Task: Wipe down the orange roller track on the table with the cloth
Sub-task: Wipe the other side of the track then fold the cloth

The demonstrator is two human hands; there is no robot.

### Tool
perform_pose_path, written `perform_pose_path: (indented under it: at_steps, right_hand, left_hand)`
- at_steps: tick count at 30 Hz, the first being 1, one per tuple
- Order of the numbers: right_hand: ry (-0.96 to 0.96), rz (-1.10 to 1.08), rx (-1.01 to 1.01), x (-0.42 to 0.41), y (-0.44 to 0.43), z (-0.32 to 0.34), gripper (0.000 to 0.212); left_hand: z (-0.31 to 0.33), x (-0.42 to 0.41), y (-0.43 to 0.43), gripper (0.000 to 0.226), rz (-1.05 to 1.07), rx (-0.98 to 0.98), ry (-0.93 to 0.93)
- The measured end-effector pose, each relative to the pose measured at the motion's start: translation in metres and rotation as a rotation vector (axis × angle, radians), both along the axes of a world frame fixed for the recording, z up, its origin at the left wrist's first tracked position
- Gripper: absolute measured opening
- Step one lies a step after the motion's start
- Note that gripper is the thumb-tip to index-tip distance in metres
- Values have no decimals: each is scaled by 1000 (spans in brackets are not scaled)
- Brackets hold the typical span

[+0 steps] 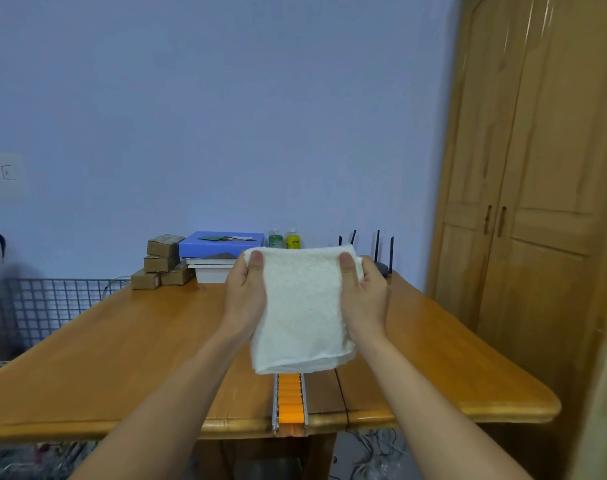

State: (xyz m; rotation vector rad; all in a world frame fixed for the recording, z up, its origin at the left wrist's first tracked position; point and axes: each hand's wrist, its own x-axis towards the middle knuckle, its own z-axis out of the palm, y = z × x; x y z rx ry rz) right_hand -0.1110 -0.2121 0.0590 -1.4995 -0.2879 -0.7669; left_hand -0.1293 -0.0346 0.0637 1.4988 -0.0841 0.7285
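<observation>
Roller track (290, 403): orange rollers in a pale metal channel, lying on the wooden table (129, 344) and running away from the viewer; its near end reaches the table's front edge, and only that near stretch shows, the rest hidden behind the cloth.
Cloth (304, 306): white terry towel, folded, held up in the air above the track, its lower edge hanging just over the visible rollers.
Left hand (245, 299): pinching the cloth's upper left corner, thumb on the near face, fingers behind.
Right hand (362, 296): pinching the upper right corner the same way, thumb in front.
Far end of table: stacked cardboard boxes (161, 261), a blue box (222, 244) on books, two bottles (284, 239), a router (381, 258) with black antennas.
Right of table: wooden wardrobe (537, 202).
</observation>
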Motion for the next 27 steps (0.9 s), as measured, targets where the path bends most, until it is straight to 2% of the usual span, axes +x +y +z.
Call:
perform_pose_path:
  at_steps: [8, 17, 27]
  right_hand:
    - [8, 5, -12, -2, 0, 1, 41]
    - [-10, -37, -55, -10, -7, 11, 51]
    - [132, -99, -94, 17, -41, 6, 47]
  left_hand:
    - [0, -2, 0, 32, 8, -9, -26]
    - [4, -2, -5, 29, 33, 12, 0]
    - [-10, 36, -39, 37, 81, 157, 71]
